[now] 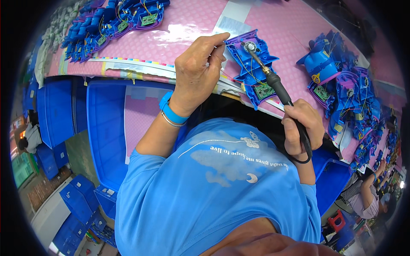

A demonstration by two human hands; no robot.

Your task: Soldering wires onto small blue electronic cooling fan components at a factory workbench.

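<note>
A blue and purple plastic toy shell [250,64] with a green circuit board and thin wires lies on the pink work surface [183,30]. My left hand [197,68] pinches its upper left edge between thumb and fingers, possibly also holding a thin wire there. My right hand [301,126] grips the black handle of a soldering iron [273,79]. The iron's metal tip touches a small round part near the top of the shell.
A row of similar blue shells [115,21] lies at the back left. A pile of them [346,89] sits at the right. Blue plastic crates [104,123] stand under the bench on the left. Another person [367,192] sits at lower right.
</note>
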